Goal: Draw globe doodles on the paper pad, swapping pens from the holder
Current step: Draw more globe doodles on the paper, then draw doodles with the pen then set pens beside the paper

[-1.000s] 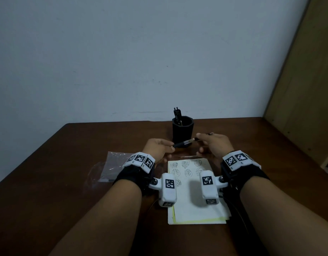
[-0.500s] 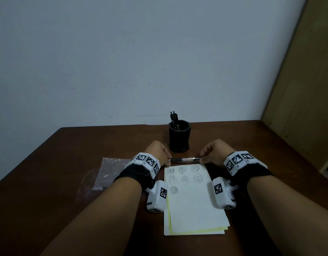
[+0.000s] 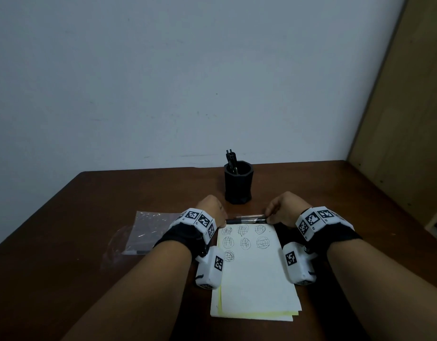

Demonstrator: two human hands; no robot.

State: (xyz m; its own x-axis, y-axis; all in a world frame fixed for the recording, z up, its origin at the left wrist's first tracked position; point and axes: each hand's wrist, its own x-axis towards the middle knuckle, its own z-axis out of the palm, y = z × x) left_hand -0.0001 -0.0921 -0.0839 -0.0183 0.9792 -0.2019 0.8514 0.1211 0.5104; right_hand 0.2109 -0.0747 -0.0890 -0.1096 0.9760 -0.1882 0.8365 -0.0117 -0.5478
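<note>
A white paper pad (image 3: 257,279) lies on the dark wooden table, with several globe doodles (image 3: 244,238) in its top rows. Just above the pad's top edge a clear-barrelled pen (image 3: 247,219) is held level. My left hand (image 3: 211,209) grips its dark left end and my right hand (image 3: 282,209) pinches its right end. Behind them stands a black pen holder (image 3: 238,184) with dark pens (image 3: 231,161) sticking out.
A clear plastic bag (image 3: 148,232) lies on the table left of my left wrist. A wooden panel (image 3: 404,119) stands at the right side. A pale wall rises behind the table's far edge (image 3: 138,171).
Both hands brought the pen down and toward me, from in front of the holder to the pad's top edge. The pen went from tilted to level.
</note>
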